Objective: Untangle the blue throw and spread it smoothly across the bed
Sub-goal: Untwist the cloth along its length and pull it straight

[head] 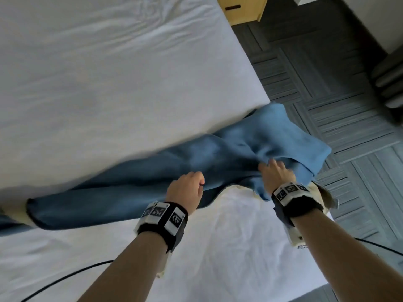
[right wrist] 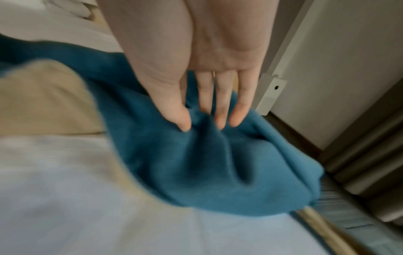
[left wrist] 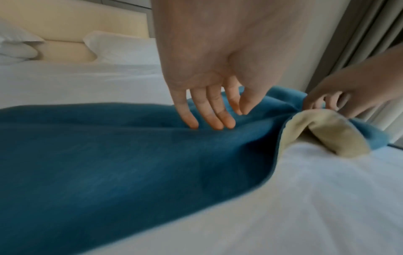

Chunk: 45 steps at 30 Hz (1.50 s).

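Across the foot of the bed point(head: 109, 88), seen from the head camera, the blue throw point(head: 152, 177) lay as a long rumpled band, one end bunched at the bed's corner and spilling toward the floor point(head: 327, 83), its cream underside point(head: 239, 188) showing where the near edge had turned over. The left hand point(head: 185, 188) sat on the near edge with fingers curled over the cloth, though from above I could not tell whether it truly had a hold; the right hand point(head: 274, 173) reached into the bunch at the corner. From the left wrist, that hand point(left wrist: 207, 86) looked relaxed, its fingertips point(left wrist: 216, 124) only resting on the throw point(left wrist: 109, 163) and closed on nothing, while the other hand point(left wrist: 340, 100) further along appeared to have its fingers curled into the fold beside the cream lining point(left wrist: 322, 131). From the right wrist, the right hand point(right wrist: 196, 77) showed nearly straight fingers, the thumb and fingertips point(right wrist: 218, 120) gathering a small ridge of cloth point(right wrist: 218, 163), so its grip looked like a light pinch. The throw seemed soft, limp and fairly light, slack enough to drape and fold wherever unsupported, and likely to slide easily on the white sheet. I judged the hemmed edge and the corners the best places to take hold, since a pinch in the middle would only raise a peak.
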Motion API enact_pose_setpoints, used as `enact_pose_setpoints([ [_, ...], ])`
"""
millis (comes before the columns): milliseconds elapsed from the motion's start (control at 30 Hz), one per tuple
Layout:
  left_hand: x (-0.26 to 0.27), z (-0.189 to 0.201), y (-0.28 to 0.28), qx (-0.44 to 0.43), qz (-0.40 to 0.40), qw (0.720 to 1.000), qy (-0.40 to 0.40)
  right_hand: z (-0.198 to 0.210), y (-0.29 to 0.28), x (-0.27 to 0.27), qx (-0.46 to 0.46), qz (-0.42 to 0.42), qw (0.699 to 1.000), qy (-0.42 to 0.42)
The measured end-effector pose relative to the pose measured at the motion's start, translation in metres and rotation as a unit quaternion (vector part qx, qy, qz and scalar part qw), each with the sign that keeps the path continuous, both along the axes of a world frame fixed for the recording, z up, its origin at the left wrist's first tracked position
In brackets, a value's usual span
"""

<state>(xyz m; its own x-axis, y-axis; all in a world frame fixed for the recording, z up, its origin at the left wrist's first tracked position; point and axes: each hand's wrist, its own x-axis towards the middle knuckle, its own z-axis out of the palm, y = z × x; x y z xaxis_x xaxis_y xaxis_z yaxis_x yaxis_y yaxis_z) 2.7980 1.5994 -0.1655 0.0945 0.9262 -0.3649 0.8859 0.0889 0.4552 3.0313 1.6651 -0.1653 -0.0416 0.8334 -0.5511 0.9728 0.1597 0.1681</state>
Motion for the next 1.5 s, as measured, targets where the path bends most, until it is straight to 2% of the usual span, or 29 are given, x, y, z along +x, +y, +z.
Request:
enact_pose_setpoints([
  [167, -0.094, -0.005, -0.062, 0.013, 0.064, 0.998, 0.015, 0.004, -0.039, -0.100, 0.106, 0.114, 0.981, 0.120],
  [367, -0.222, 0.000, -0.133, 0.037, 0.136, 0.989, 0.042, 0.004, -0.092, -0.263, 0.096, 0.203, 0.948, 0.227],
  [500, -0.302, 0.000, -0.186, 0.031, 0.170, 0.983, 0.068, 0.000, -0.132, -0.363, 0.075, 0.239, 0.937, 0.245],
  [667, -0.385, -0.005, -0.237, 0.015, 0.226, 0.971, 0.074, -0.002, -0.166, -0.458, 0.075, 0.292, 0.919, 0.252],
  [867, -0.447, -0.013, -0.265, 0.019, 0.272, 0.957, 0.094, -0.007, -0.183, -0.528, 0.126, 0.253, 0.928, 0.244],
  [933, -0.465, -0.017, -0.268, 0.016, 0.329, 0.939, 0.097, -0.010, -0.189, -0.546, 0.141, 0.284, 0.917, 0.243],
  [1000, -0.481, -0.021, -0.270, -0.002, 0.420, 0.905, 0.069, -0.017, -0.198, -0.565, 0.141, 0.332, 0.901, 0.242],
  [1067, -0.495, -0.026, -0.270, -0.030, 0.494, 0.869, 0.026, -0.024, -0.208, -0.581, 0.111, 0.352, 0.901, 0.227],
  [1167, -0.510, -0.035, -0.262, -0.051, 0.526, 0.848, -0.033, -0.038, -0.212, -0.594, 0.065, 0.354, 0.917, 0.174],
  [1233, -0.515, -0.040, -0.253, -0.033, 0.533, 0.841, -0.083, -0.047, -0.208, -0.596, 0.046, 0.359, 0.921, 0.145],
  [1267, -0.517, -0.042, -0.247, -0.022, 0.546, 0.829, -0.118, -0.050, -0.204, -0.597, 0.040, 0.361, 0.922, 0.137],
  [1367, -0.521, -0.042, -0.231, -0.006, 0.598, 0.767, -0.232, -0.055, -0.191, -0.602, 0.026, 0.358, 0.925, 0.127],
  [1433, -0.516, -0.038, -0.221, 0.004, 0.616, 0.742, -0.265, -0.055, -0.185, -0.606, 0.020, 0.351, 0.927, 0.133],
  [1500, -0.507, -0.032, -0.210, 0.036, 0.637, 0.709, -0.301, -0.052, -0.184, -0.612, 0.039, 0.330, 0.927, 0.174],
])
